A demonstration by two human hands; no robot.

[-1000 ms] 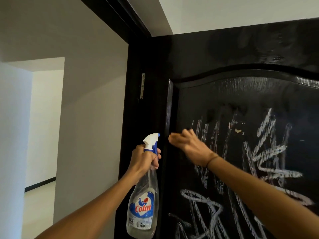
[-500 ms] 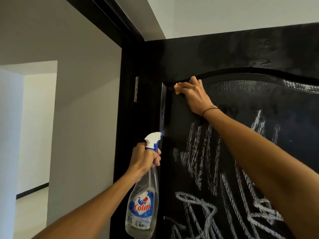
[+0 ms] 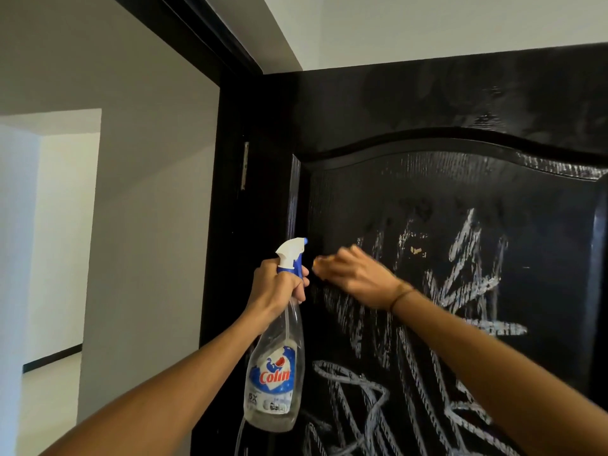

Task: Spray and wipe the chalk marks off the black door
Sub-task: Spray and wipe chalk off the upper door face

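Observation:
The black door (image 3: 427,103) fills the right half of the view, its arched panel covered with white chalk marks (image 3: 467,281). My left hand (image 3: 276,291) grips the neck of a clear spray bottle (image 3: 273,373) with a white and blue trigger head, nozzle pointing at the panel's left edge. My right hand (image 3: 358,278), blurred by motion, presses against the panel just right of the nozzle. A small orange wiping pad (image 3: 318,262) shows at its fingertips. The panel above the hand looks smeared and mostly free of chalk.
The black door frame (image 3: 227,225) with a metal hinge (image 3: 245,166) stands just left of the bottle. Beyond it is a white wall (image 3: 148,225) and an opening into another room (image 3: 56,258). The white ceiling (image 3: 427,24) is close above the door.
My right hand swept up to the panel's top left corner and has come back down to nozzle height. The left hand and bottle have hardly moved.

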